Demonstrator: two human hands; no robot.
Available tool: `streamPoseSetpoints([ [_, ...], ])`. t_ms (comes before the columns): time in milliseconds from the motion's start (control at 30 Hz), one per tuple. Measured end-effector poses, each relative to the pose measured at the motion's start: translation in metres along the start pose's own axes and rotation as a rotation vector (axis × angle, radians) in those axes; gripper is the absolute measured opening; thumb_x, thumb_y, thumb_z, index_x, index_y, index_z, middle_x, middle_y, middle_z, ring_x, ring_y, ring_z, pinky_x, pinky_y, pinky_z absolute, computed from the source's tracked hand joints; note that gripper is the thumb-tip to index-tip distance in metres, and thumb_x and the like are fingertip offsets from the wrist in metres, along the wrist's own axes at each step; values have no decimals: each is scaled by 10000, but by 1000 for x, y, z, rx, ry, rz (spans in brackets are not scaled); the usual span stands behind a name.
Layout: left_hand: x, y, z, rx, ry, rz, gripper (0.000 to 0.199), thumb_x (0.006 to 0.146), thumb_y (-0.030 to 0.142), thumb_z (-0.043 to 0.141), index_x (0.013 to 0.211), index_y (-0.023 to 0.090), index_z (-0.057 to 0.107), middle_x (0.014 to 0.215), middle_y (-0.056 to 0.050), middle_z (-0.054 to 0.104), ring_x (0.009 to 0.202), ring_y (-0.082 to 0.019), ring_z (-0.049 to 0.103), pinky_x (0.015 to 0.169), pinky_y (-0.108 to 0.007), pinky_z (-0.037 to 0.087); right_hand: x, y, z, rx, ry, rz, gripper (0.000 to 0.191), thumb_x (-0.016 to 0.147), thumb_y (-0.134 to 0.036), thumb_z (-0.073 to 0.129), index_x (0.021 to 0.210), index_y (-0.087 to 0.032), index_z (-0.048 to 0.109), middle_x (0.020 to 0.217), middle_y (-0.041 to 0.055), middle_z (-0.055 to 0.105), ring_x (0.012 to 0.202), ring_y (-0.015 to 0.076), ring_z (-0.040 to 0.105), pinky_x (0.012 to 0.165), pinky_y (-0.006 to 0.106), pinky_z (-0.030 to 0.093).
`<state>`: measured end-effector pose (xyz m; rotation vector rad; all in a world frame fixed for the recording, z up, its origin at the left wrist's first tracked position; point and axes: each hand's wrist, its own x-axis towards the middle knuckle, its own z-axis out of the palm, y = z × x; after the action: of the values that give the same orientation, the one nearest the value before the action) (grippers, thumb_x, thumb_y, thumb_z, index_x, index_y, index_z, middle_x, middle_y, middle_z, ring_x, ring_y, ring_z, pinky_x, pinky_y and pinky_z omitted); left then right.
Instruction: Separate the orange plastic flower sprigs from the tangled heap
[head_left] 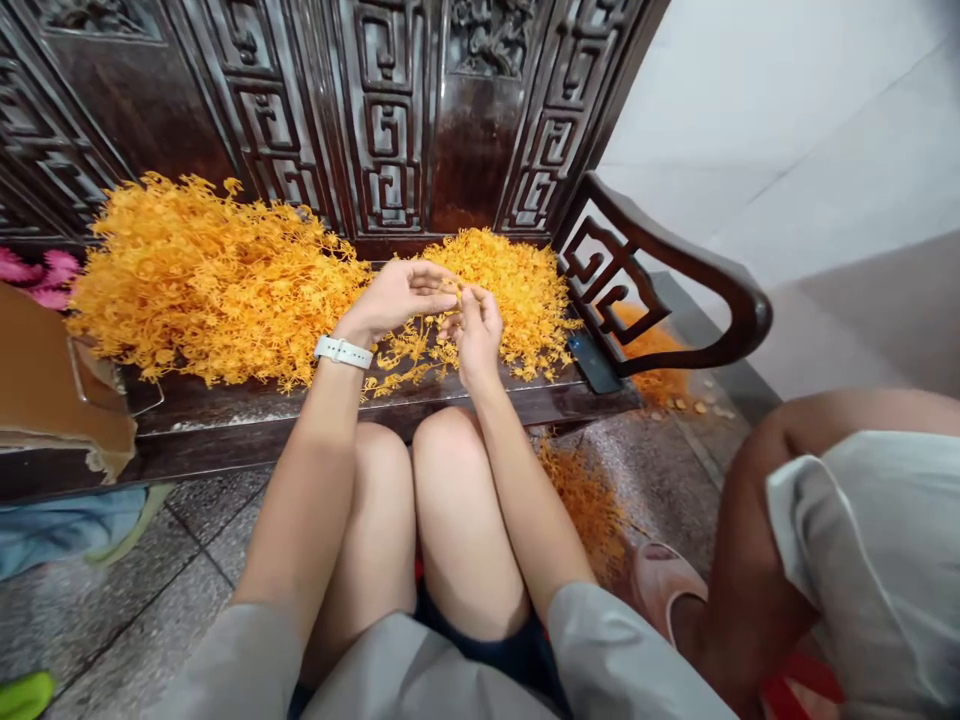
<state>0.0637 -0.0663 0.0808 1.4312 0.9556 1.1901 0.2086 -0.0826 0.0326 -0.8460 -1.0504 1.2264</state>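
While both pinch it, the small orange plastic sprig (pixel 452 293) sits between left hand (pixel 397 297) and right hand (pixel 475 330) above the dark carved wooden counter (pixel 225 410) — light, springy, snappable — best gripped at the stem.

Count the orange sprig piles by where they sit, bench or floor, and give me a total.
Bench piles: 2, a large one and a smaller one behind the hands, left and right.
Floor piles: 2, one by the knee, one under the armrest.
Total: 4
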Motion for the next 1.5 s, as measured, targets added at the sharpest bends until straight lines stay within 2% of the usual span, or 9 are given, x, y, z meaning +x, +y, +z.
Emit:
streamPoseSetpoints([
  [300,21,-29,-13,84,322,116,125,711,154,881,781,142,777,731,-53,739,641,-127,662,622,-249,544,9,18,-10,3,-248,-72,438,901,-610,765,827,-216,586,659,-54,549,466,64,437,441,217,347],
  [500,27,-49,-39,-5,654,73,95,745,71,792,780,155,764,744,-60,748,650,-130,674,632,-251,571,-58,-56,6,286,-1758,154,246,996,-382,720,893,-171,795,870,81,791,821,167,766,769,247,568],
  [567,24,-52,-40,-56,668,51,82,770,133,810,841,152,776,775,-61,758,634,-121,672,634,-249,578,-63,-68,9,538,-1572,165,280,982,-437,729,853,-200,801,767,48,764,724,145,732,704,229,554],
  [700,21,-46,-29,-126,720,98,231,736,265,894,896,145,780,805,-46,756,617,-103,676,640,-232,585,-24,-51,5,712,-600,171,340,1014,-541,601,990,-238,753,765,-19,702,580,75,511,542,176,453],
  [800,18,-30,-15,-138,620,159,395,684,416,955,915,143,788,780,-47,753,647,-138,717,650,-255,605,-1,-29,-4,562,-148,331,209,945,-364,652,1050,-199,726,737,-34,647,529,63,436,475,179,378],
  [967,12,-4,13,-90,393,221,505,655,579,965,821,149,758,782,-81,768,737,-182,758,711,-286,612,-10,-1,-13,-19,-127,118,409,843,-422,816,1180,-220,703,666,-69,618,480,80,428,457,229,334],
  [1100,12,-2,21,-48,319,225,577,731,709,863,866,159,749,842,-103,778,800,-204,765,742,-309,602,-6,15,-13,-172,-292,-26,418,875,-600,760,831,-190,691,618,-47,565,542,86,450,518,234,349],
  [1267,9,-12,6,181,15,186,687,688,725,877,1049,150,775,1054,-159,796,882,-226,751,758,-322,579,2,21,-16,-33,-53,-49,523,852,-732,718,839,-216,637,596,-52,539,500,95,421,496,247,327],
  [1500,2,-14,-2,444,-204,109,430,870,559,758,713,159,729,603,-26,655,555,-132,543,573,-293,403,4,23,-17,-238,295,-244,617,904,-787,601,712,-201,604,710,-9,493,742,150,495,754,296,460],
])
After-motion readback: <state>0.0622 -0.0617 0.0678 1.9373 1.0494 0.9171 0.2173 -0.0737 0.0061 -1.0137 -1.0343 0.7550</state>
